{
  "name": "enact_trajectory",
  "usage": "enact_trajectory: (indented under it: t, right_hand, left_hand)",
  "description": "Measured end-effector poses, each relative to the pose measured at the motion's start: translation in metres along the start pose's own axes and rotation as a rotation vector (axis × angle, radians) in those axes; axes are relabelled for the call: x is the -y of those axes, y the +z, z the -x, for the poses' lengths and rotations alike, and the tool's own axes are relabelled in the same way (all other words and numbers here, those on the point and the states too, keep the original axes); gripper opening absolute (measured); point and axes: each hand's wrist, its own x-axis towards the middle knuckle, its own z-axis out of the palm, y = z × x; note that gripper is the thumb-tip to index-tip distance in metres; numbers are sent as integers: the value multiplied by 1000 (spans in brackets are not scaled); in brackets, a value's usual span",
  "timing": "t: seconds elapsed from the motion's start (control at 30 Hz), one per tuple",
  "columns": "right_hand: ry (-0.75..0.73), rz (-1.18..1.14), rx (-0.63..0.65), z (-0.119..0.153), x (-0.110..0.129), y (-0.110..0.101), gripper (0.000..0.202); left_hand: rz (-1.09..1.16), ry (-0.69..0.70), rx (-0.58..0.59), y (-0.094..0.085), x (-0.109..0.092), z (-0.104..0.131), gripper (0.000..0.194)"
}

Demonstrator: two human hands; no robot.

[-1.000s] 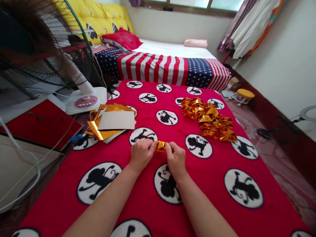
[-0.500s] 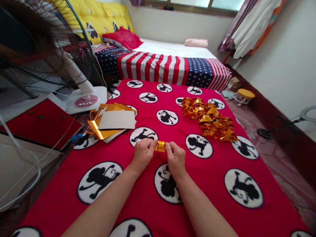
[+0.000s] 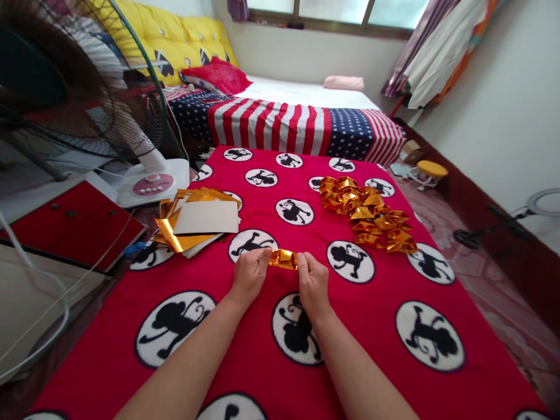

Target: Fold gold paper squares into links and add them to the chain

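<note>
The left hand (image 3: 251,275) and right hand (image 3: 314,283) are pinching opposite ends of a small, shiny gold folded-foil piece (image 3: 283,258) between their fingers, holding it above the red, monkey-print cloth (image 3: 350,338), between the loose stack of gold-and-white paper sheets (image 3: 207,217) and the cluster of shiny gold folded-foil shapes (image 3: 371,213).

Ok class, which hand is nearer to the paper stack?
Left. The left hand is just right of the paper stack, on its near side; the right hand is farther right, across the folded gold piece.
</note>
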Motion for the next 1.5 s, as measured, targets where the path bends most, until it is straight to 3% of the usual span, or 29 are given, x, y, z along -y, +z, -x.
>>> enact_trajectory:
  t: [0.1,0.23,0.4,0.63,0.8,0.9,1.0,1.1,1.2,1.37,1.5]
  right_hand:
    - [9,-4,-34,-1,-1,0,39]
    - [25,10,-64,-2,-4,0,40]
    - [23,51,-63,-4,-8,-1,41]
    - [-22,136,-60,-4,-7,-4,41]
    - [-17,159,-72,-5,-8,-6,40]
    - [-13,156,-75,-5,-10,-7,39]
    - [-27,178,-65,-5,-10,-7,39]
    - [-55,206,-55,-4,-9,-7,39]
    - [-81,228,-40,-3,-8,-6,38]
    - [-103,251,-20,-1,-5,-4,35]
    - [-127,281,-31,0,-2,-3,34]
  left_hand:
    - [80,-1,-44,-2,1,0,44]
    - [167,30,-137,-5,-2,0,16]
    - [133,260,-69,-7,-8,1,38]
    - [70,351,-94,-8,-6,0,31]
    - [26,411,-24,-15,-2,-1,24]
    - [35,380,13,-20,-3,-1,20]
    - [87,246,41,-23,-4,0,22]
    - [22,138,132,-23,-5,0,9]
    - [-160,135,197,-20,-5,-1,28]
    - [-298,114,199,-13,-7,0,40]
    - [-345,83,115,-8,-10,2,41]
